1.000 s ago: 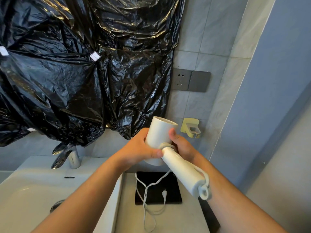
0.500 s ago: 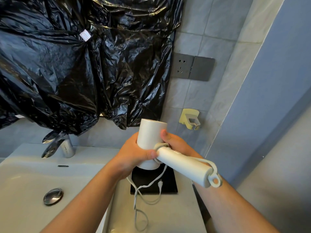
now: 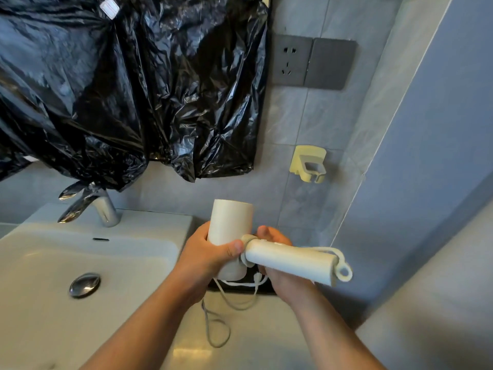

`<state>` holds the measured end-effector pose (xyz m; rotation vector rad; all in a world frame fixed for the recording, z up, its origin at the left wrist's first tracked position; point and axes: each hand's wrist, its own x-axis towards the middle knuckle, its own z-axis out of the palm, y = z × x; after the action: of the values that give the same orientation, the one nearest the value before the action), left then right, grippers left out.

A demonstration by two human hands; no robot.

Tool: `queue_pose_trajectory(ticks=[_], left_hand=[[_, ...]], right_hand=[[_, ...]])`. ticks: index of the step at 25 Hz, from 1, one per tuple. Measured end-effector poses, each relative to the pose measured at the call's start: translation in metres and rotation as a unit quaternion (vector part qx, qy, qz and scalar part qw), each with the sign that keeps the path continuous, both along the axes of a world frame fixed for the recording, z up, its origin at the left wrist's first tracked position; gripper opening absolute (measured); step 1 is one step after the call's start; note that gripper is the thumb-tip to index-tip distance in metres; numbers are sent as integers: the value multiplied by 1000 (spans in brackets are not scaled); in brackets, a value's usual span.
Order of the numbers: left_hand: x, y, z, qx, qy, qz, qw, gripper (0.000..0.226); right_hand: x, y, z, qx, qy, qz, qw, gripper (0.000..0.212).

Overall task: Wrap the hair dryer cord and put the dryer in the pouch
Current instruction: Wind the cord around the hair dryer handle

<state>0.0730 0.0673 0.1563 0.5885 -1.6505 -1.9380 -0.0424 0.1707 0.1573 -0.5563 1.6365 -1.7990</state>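
Observation:
I hold a white hair dryer (image 3: 229,225) upright over the counter, barrel pointing up. My left hand (image 3: 205,256) grips the barrel from the left, thumb across its front. The dryer's handle (image 3: 289,259) is folded out to the right and ends in a hanging loop. My right hand (image 3: 277,276) curls round the handle's base from behind and below. The white cord (image 3: 217,320) runs along the handle's top, then hangs in loose loops down onto the counter. A black flat pouch (image 3: 266,289) lies on the counter under my hands, mostly hidden.
A white sink (image 3: 80,303) with a chrome drain plug (image 3: 84,283) and a chrome tap (image 3: 105,208) fills the left. Black plastic sheeting (image 3: 128,84) covers the wall above. A grey wall socket (image 3: 292,62) and a cream wall holder (image 3: 309,164) sit on the tiles at right.
The handle has swung from pointing down-right to lying nearly level to the right. Both hands and the dryer have sunk closer to the counter, and the view tilted down.

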Motion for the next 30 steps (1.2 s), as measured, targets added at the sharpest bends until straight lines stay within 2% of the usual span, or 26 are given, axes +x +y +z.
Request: queue_pose_trajectory(ticks=[2, 6, 9, 12, 14, 16, 19, 25, 30], left_hand=[[-6, 4, -15, 30, -4, 35, 999, 77], [-16, 0, -46, 38, -2, 120, 992, 68], [-19, -7, -67, -14, 17, 164, 986, 68], [-22, -14, -84, -96, 34, 184, 978, 76], [-28, -17, -95, -124, 77, 189, 971, 75], [-31, -14, -103, -150, 114, 197, 962, 69], [-29, -9, -116, -183, 139, 222, 948, 59], [-18, 1, -142, -202, 144, 290, 924, 67], [-15, 6, -135, -247, 165, 271, 916, 61]], right_hand=[[0, 4, -29, 14, 49, -23, 998, 9], [9, -2, -71, -22, 125, -41, 991, 22], [11, -3, -86, -64, 207, -16, 976, 35], [5, -7, -101, -80, 297, -42, 951, 27], [-1, -11, -111, -88, 340, -70, 934, 23], [-1, -12, -118, -111, 337, -78, 932, 18], [4, -9, -132, -120, 320, -87, 936, 21], [19, 5, -140, -44, 276, -64, 958, 21], [25, 17, -123, -36, 292, -77, 953, 24]])
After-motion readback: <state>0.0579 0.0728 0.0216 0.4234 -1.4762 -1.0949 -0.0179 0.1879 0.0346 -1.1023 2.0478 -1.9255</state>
